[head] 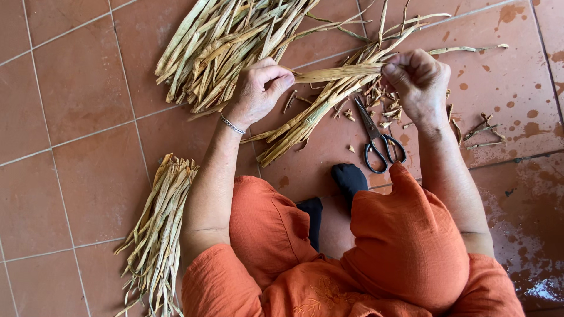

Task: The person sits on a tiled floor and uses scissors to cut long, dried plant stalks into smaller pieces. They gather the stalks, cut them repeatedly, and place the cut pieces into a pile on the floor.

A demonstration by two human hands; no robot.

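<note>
My left hand (259, 89) and my right hand (418, 81) each pinch one end of a single dried plant strip (338, 73), held level between them above the floor. Beneath the strip lies a slanted bunch of the same dried strips (305, 120). Black-handled scissors (376, 136) rest on the tiles just below my right hand, blades pointing up-left. Small cut-off scraps (385, 103) are scattered around the scissors. A thin bracelet circles my left wrist.
A large heap of dried strips (220, 44) lies at the top, behind my left hand. A neat bundle of strips (158, 229) lies at the lower left. My orange-clad knees (405, 235) and black socks fill the bottom. Wet patches mark the tiles on the right.
</note>
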